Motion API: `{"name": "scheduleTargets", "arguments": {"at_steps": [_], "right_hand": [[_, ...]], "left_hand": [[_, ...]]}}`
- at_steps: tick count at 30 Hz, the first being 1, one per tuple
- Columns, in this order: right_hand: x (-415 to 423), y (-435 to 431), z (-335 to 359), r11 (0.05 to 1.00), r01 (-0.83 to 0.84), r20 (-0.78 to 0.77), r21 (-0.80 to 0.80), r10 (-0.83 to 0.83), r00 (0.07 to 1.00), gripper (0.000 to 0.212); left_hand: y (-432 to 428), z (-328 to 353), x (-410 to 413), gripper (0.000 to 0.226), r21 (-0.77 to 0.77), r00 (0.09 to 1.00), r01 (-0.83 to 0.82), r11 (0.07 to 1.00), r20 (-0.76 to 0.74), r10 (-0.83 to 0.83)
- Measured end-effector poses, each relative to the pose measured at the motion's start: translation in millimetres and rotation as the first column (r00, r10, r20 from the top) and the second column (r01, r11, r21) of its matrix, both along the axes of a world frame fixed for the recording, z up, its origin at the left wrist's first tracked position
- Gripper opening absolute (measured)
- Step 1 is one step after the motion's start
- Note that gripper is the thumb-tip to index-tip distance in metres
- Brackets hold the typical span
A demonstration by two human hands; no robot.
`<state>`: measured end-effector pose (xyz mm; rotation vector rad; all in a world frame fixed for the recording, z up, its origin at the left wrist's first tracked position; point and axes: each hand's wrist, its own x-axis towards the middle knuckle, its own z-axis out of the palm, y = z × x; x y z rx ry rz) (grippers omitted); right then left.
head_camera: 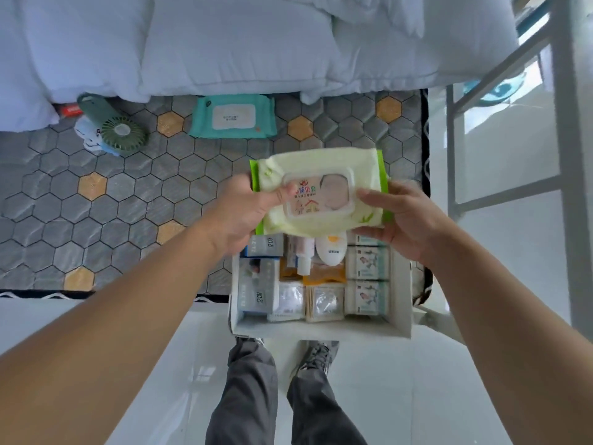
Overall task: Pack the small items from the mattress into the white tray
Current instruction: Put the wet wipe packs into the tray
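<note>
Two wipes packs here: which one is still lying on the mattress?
The teal pack, flat near the duvet. The yellow-green pack is held by both hands above the tray.

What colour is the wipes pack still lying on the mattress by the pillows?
Teal wipes pack, with a cream label panel on its top; the head view shows it.

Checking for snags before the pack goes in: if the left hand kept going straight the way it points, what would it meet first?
Probably the right hand: the left hand points across the green wipes pack toward it.
</note>
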<state>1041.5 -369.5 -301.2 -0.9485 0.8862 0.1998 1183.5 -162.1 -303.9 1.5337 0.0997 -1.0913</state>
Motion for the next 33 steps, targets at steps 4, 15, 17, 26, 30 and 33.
{"name": "scheduleTargets", "arguments": {"at_steps": [4,15,17,26,30,33], "right_hand": [[-31,6,-11,0.936,-0.206,-0.239,-0.286,0.139,0.961,0.038],[-58,48,-50,0.596,-0.354,-0.419,-0.721,0.031,0.907,0.061],[-64,60,-48,0.462,-0.357,-0.382,-0.812,0.041,0.923,0.068],[-77,86,-60,-0.102,-0.473,-0.483,-0.875,0.178,0.857,0.037],[-72,80,-59,-0.183,-0.435,-0.462,-0.882,0.15,0.874,0.036],[-58,77,-56,-0.125,-0.392,-0.406,-0.911,0.121,0.906,0.044]], "left_hand": [[2,-12,-31,0.049,0.206,0.973,0.193,0.959,0.087,-0.214],[-16,-58,-77,0.044,0.569,0.835,0.09,0.817,0.404,-0.373],[-23,-58,-80,0.045,0.593,0.791,0.069,0.802,0.457,-0.406],[-32,-59,-79,0.048,0.632,0.69,0.057,0.773,0.535,-0.488],[-31,-51,-77,0.054,0.689,0.626,0.068,0.722,0.534,-0.569],[-26,-42,-64,0.039,0.601,0.615,0.013,0.799,0.625,-0.48]]}}
